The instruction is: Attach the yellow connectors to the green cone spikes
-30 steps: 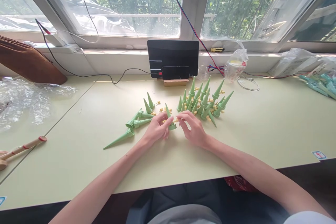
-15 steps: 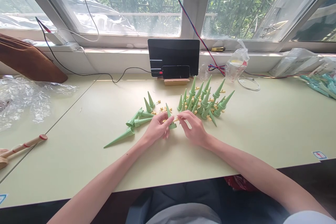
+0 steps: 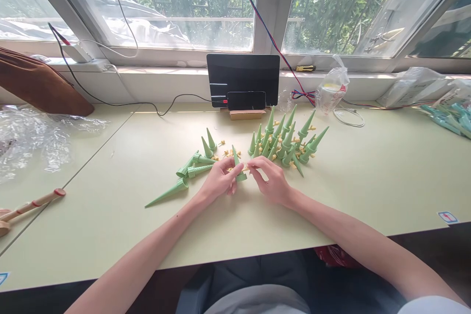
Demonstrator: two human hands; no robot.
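My left hand [image 3: 220, 177] is closed round a green plastic watering spike [image 3: 236, 157], its tip pointing up and its wide collar down. At the spike's right side, my right hand [image 3: 271, 179] pinches a small yellow valve [image 3: 246, 168], mostly hidden by the fingertips. Whether the valve sits inside the spike I cannot tell. Behind the left hand lie several loose yellow valves [image 3: 226, 153]. Left of it are several green spikes [image 3: 171, 192], some lying and some upright. Beyond my right hand stands a cluster of spikes [image 3: 287, 140] with yellow valves in their sides.
A black tablet [image 3: 243, 76] and a phone [image 3: 246, 100] lean at the back on a cardboard stand [image 3: 247, 115]. Clear plastic wrap [image 3: 33, 142] and a wooden stick [image 3: 40, 201] lie at left. A bagged cup [image 3: 331, 89] and teal pieces [image 3: 449, 117] are at right.
Both hands keep almost the same place and grip. My right fingertips have shifted very slightly left toward the spike.
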